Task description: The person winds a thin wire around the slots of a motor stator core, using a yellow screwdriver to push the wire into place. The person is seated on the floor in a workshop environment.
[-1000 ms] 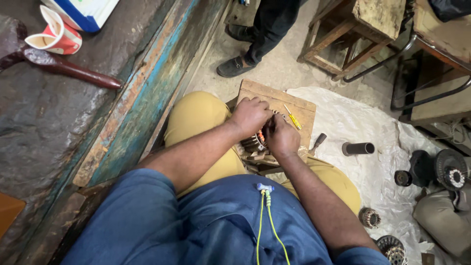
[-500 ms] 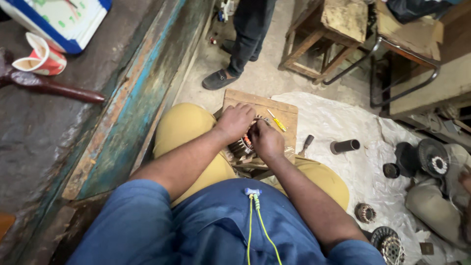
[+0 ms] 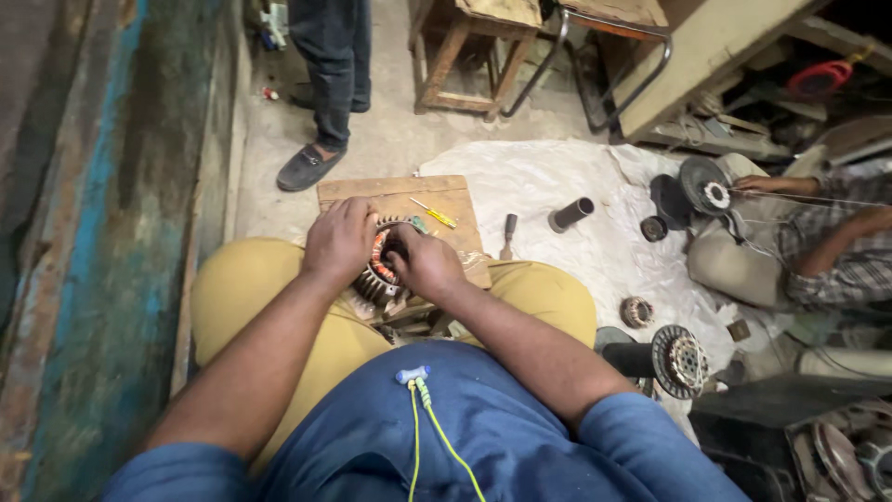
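A round motor stator [image 3: 379, 274] with copper windings and metal teeth rests on a wooden board [image 3: 390, 197] across my lap. My left hand [image 3: 339, 242] grips its left rim. My right hand [image 3: 423, 262] covers its right side, fingers curled onto it. A small yellow-handled screwdriver [image 3: 433, 213] lies on the board just beyond my hands. I am seated in yellow trousers and a blue shirt.
A dark-handled tool [image 3: 508, 236] and a grey tube [image 3: 570, 214] lie on a white sheet [image 3: 548, 177]. Other motor parts [image 3: 681, 359] sit at right, where a seated person's hands [image 3: 762, 184] work. Someone stands ahead [image 3: 327, 84]. A worn painted bench edge [image 3: 102, 242] runs along my left.
The camera has swung right and down, so the bench and its cups have left the view. Both hands stay on the stator, shifting only slightly.
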